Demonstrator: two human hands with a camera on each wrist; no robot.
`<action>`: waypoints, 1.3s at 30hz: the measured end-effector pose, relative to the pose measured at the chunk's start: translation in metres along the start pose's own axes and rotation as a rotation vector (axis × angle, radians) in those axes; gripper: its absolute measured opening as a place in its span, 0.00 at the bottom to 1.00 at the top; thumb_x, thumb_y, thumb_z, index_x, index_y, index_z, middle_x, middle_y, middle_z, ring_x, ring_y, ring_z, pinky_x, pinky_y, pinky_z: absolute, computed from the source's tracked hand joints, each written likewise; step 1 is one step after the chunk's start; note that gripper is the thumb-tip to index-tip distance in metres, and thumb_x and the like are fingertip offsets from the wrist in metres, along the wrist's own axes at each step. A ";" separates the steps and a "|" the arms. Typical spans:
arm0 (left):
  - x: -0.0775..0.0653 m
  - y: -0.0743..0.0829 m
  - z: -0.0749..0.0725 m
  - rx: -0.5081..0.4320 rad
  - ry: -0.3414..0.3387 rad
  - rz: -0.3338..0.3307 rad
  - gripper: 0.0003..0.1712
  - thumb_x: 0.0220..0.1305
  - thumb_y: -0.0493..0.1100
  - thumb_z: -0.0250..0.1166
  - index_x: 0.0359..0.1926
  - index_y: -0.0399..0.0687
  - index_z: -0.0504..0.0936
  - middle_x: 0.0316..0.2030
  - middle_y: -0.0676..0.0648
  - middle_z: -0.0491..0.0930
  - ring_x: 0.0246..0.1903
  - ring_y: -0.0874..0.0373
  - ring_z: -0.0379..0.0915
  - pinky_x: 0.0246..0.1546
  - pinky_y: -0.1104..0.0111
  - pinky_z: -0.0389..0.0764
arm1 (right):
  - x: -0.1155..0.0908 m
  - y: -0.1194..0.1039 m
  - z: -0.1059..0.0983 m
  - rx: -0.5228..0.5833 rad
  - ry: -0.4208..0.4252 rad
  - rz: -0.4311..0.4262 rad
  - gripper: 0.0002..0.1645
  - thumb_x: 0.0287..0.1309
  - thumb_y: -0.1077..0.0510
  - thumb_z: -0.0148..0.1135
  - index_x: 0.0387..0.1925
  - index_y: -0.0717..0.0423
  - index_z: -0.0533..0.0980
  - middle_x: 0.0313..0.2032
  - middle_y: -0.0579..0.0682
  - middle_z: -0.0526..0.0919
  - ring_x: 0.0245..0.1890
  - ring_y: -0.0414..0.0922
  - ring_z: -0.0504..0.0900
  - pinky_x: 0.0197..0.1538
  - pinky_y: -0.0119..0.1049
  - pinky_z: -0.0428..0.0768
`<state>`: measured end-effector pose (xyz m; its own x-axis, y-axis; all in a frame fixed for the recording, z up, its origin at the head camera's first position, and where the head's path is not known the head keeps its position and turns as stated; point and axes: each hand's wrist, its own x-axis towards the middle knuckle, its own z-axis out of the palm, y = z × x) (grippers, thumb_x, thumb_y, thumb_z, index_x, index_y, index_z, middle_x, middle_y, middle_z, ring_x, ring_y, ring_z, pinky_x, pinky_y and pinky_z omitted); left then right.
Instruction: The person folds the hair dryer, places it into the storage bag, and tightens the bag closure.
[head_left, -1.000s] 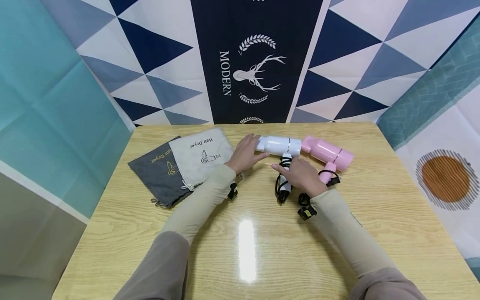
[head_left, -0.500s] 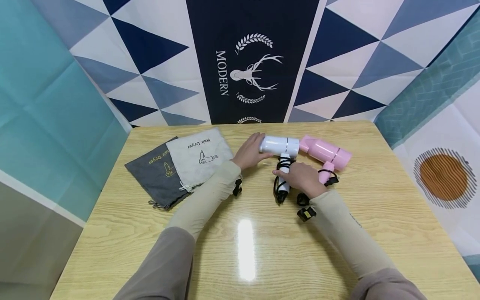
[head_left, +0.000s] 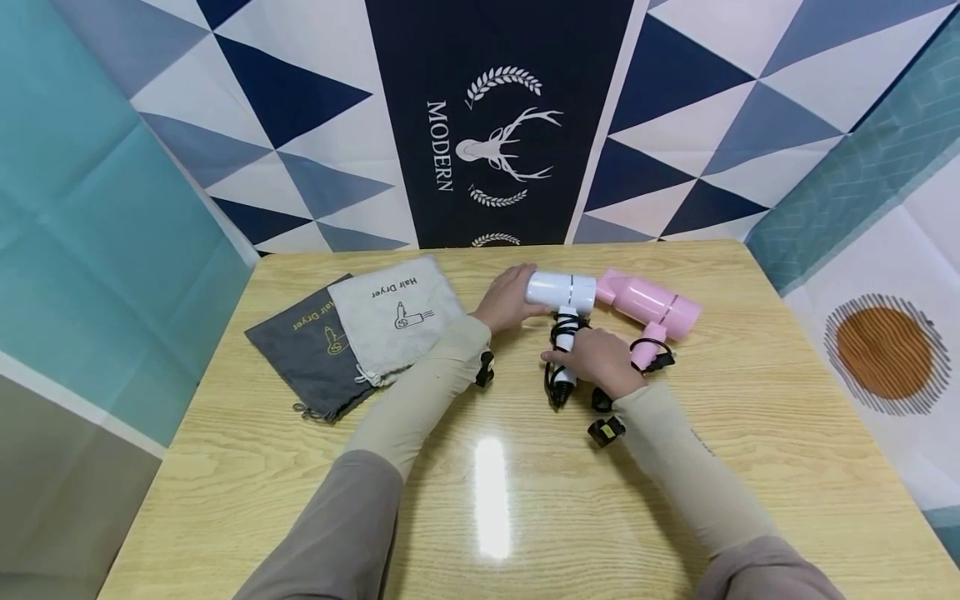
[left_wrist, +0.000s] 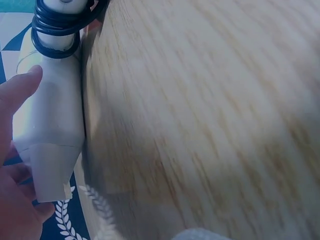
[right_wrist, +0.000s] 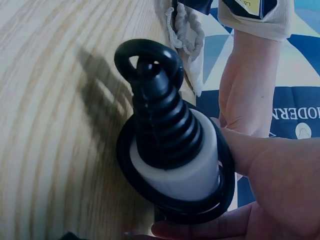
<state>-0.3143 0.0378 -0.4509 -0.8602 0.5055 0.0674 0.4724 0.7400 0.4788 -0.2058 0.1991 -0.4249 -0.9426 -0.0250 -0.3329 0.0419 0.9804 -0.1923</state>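
A white hair dryer [head_left: 561,291] lies at the back of the table, its black cord [head_left: 564,325] wound round the handle. My left hand [head_left: 508,298] holds its nozzle end; in the left wrist view the thumb [left_wrist: 22,90] lies along the barrel and the fingers reach behind the nozzle [left_wrist: 50,175]. My right hand [head_left: 600,358] grips the corded handle from the right side. Close up in the right wrist view, the black ribbed cord sleeve [right_wrist: 167,120] sticks out of the handle's end, with thumb and fingers on either side of the handle.
A pink hair dryer [head_left: 652,304] with a black cord lies just right of the white one. To the left, a light drawstring pouch [head_left: 393,317] overlaps a dark grey pouch [head_left: 300,358], both printed "Hair Dryer". A patterned cloth wall [head_left: 495,125] stands behind the wooden table [head_left: 375,517].
My left hand has moved right, closer over the white hair dryer's nozzle, which it now covers. My right hand stays at the handle. The head view has shifted slightly.
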 end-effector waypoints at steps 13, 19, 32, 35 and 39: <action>0.007 0.006 0.003 0.113 -0.055 -0.043 0.48 0.59 0.58 0.68 0.74 0.53 0.55 0.72 0.46 0.61 0.72 0.48 0.55 0.72 0.50 0.54 | 0.004 -0.003 0.006 -0.001 0.004 0.022 0.35 0.62 0.30 0.52 0.24 0.58 0.77 0.25 0.57 0.79 0.22 0.50 0.76 0.21 0.41 0.71; 0.009 0.005 0.004 0.163 -0.037 -0.041 0.48 0.57 0.56 0.70 0.74 0.53 0.58 0.69 0.46 0.66 0.69 0.50 0.60 0.72 0.54 0.57 | 0.004 -0.005 0.007 0.009 0.024 -0.011 0.33 0.64 0.33 0.53 0.21 0.58 0.76 0.26 0.58 0.80 0.22 0.51 0.77 0.23 0.42 0.72; 0.011 -0.003 0.004 0.074 -0.011 -0.005 0.46 0.54 0.52 0.74 0.70 0.48 0.64 0.63 0.45 0.70 0.61 0.53 0.68 0.64 0.63 0.69 | 0.001 -0.005 0.010 0.053 0.109 0.006 0.29 0.62 0.39 0.57 0.25 0.62 0.75 0.29 0.63 0.80 0.24 0.51 0.76 0.22 0.42 0.72; 0.011 -0.004 0.004 0.072 0.001 -0.002 0.46 0.53 0.52 0.75 0.69 0.47 0.65 0.63 0.44 0.71 0.60 0.52 0.69 0.63 0.62 0.70 | 0.001 -0.005 0.009 0.061 0.113 0.000 0.29 0.62 0.39 0.57 0.25 0.62 0.76 0.28 0.62 0.80 0.23 0.51 0.76 0.21 0.41 0.72; 0.008 -0.005 0.002 0.064 0.019 -0.005 0.45 0.52 0.51 0.76 0.68 0.47 0.66 0.62 0.44 0.72 0.60 0.52 0.69 0.62 0.62 0.71 | 0.000 -0.006 0.008 0.068 0.111 -0.003 0.29 0.62 0.39 0.57 0.26 0.62 0.75 0.27 0.60 0.79 0.22 0.50 0.75 0.20 0.39 0.70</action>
<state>-0.3230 0.0388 -0.4541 -0.8661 0.4931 0.0821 0.4784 0.7697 0.4227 -0.2033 0.1919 -0.4309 -0.9734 -0.0026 -0.2291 0.0579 0.9647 -0.2570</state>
